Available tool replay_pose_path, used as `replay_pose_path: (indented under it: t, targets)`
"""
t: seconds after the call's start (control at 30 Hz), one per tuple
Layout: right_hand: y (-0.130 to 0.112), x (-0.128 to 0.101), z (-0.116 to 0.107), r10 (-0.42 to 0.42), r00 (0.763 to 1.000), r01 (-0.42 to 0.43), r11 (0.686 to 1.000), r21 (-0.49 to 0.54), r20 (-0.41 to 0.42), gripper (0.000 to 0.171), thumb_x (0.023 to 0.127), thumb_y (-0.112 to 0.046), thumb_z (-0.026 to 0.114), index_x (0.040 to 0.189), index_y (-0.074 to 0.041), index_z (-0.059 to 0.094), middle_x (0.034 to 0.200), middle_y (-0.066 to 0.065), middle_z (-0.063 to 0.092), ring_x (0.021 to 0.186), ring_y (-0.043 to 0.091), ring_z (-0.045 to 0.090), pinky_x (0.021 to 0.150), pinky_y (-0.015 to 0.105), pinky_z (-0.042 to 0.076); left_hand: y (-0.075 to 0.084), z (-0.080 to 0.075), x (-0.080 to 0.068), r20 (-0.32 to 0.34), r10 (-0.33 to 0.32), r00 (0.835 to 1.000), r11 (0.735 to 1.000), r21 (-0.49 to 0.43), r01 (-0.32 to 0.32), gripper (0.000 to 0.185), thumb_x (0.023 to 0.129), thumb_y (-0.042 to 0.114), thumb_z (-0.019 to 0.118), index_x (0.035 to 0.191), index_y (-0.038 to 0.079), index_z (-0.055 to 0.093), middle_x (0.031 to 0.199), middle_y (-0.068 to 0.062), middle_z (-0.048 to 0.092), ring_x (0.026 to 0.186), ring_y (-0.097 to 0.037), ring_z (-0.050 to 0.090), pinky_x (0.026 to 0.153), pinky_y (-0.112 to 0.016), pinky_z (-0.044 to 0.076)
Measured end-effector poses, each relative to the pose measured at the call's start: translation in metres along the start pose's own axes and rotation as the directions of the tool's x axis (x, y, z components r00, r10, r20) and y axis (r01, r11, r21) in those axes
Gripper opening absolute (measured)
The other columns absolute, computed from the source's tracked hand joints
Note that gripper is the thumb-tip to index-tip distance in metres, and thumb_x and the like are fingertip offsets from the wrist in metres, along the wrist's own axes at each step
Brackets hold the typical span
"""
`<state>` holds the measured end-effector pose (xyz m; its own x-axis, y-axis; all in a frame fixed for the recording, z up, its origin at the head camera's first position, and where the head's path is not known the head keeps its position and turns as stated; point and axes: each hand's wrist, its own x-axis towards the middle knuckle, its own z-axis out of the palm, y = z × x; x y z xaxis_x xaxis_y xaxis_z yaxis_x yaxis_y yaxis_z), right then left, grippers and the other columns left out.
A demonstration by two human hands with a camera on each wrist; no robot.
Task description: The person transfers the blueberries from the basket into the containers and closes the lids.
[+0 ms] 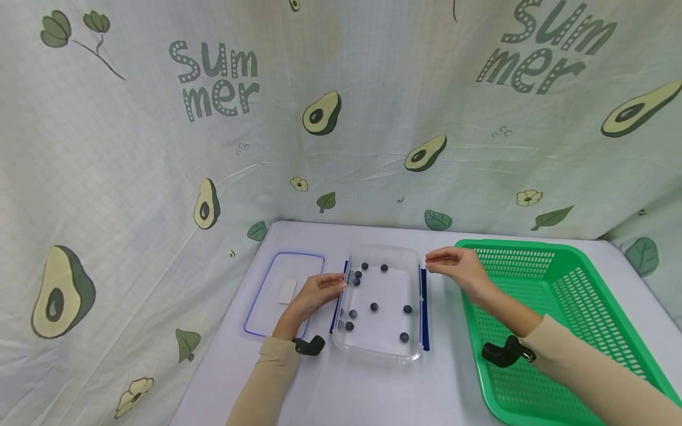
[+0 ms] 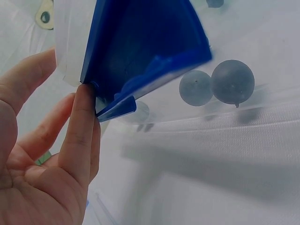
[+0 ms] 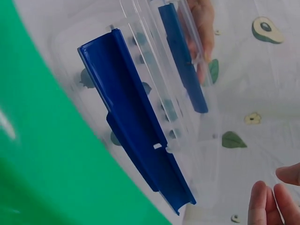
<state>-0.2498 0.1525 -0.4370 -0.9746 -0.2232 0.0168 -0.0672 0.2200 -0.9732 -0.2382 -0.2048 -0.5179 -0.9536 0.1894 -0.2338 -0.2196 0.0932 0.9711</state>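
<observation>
Clear plastic box (image 1: pixel 380 302) sits on the white table (image 1: pixel 373 390), centre of the head view, lid off. It holds about ten small dark balls (image 1: pixel 375 307), scattered loose over its floor, several gathered toward 10 o'clock. A blue clip (image 1: pixel 424 307) hangs along the box's right side, and another blue clip (image 1: pixel 338 305) along its left side.

Left hand (image 1: pixel 315 296): at 9 o'clock of the box, fingers nearly straight and close together, tips against the left clip. The left wrist view shows a straight finger (image 2: pixel 83 136) touching the lower edge of the blue clip (image 2: pixel 140 51); nothing is enclosed in the hand. Two balls (image 2: pixel 233 81) show through the clear wall just beside the clip.

Right hand (image 1: pixel 458 269): at 2 o'clock of the box, above the far end of the right clip, fingers loosely extended toward the box corner. Whether the tips touch the clip cannot be told from the head view. The right wrist view shows only fingertips (image 3: pixel 276 199) at the frame's lower right, apart from the blue clip (image 3: pixel 136 126), holding nothing.

Clear lid (image 1: pixel 282 293) with a blue rim lies flat at 9 o'clock, beyond the left hand. Green basket (image 1: pixel 581 278) stands at 3 o'clock, under the right forearm. A patterned cloth (image 1: pixel 160 148) forms the backdrop.
</observation>
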Motion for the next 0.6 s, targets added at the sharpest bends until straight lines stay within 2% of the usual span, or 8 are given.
replay_pose_path:
  t: [0.2, 0.3, 0.43, 0.6]
  targets:
    - [0.002, -0.004, -0.019, -0.018, 0.999, 0.019, 0.999, 0.039, -0.043, 0.038, 0.090, -0.010, 0.076, 0.116, 0.014, 0.063, 0.098, 0.000, 0.074, 0.088, 0.008, 0.071, 0.080, 0.021, 0.057, 0.004, 0.001, -0.003, 0.004, -0.002, 1.000, 1.000, 0.002, 0.002, 0.044, 0.095, 0.009, 0.070, 0.134, -0.008, 0.057, 0.110, -0.009, 0.068, 0.104, -0.018, 0.065, 0.094, -0.029, 0.054]
    - [0.006, -0.007, -0.029, -0.026, 0.997, 0.028, 0.999, 0.030, -0.072, 0.037, 0.091, -0.012, 0.075, 0.116, 0.013, 0.064, 0.096, -0.004, 0.074, 0.087, 0.007, 0.071, 0.080, 0.022, 0.058, 0.004, 0.001, -0.003, 0.009, -0.002, 1.000, 1.000, -0.002, 0.002, 0.044, 0.094, 0.010, 0.070, 0.133, -0.007, 0.058, 0.110, -0.009, 0.068, 0.104, -0.018, 0.065, 0.094, -0.029, 0.054]
    - [0.014, -0.007, -0.041, -0.029, 0.995, 0.030, 1.000, 0.008, -0.101, 0.037, 0.091, -0.013, 0.074, 0.115, 0.013, 0.064, 0.096, -0.004, 0.074, 0.087, 0.007, 0.070, 0.079, 0.025, 0.059, 0.000, 0.000, 0.000, 0.000, -0.001, 1.000, 1.000, -0.004, 0.001, 0.045, 0.093, 0.013, 0.073, 0.132, -0.004, 0.060, 0.111, -0.009, 0.068, 0.104, -0.017, 0.066, 0.094, -0.028, 0.054]
    - [0.027, -0.007, -0.057, -0.029, 0.992, 0.029, 1.000, 0.001, -0.123, 0.038, 0.093, -0.011, 0.072, 0.120, 0.015, 0.061, 0.095, -0.011, 0.073, 0.086, 0.002, 0.067, 0.077, 0.017, 0.056, 0.000, -0.001, 0.002, 0.002, -0.003, 1.000, 0.999, -0.036, 0.003, 0.044, 0.093, 0.009, 0.072, 0.132, -0.006, 0.059, 0.110, -0.009, 0.068, 0.103, -0.016, 0.065, 0.094, -0.029, 0.054]
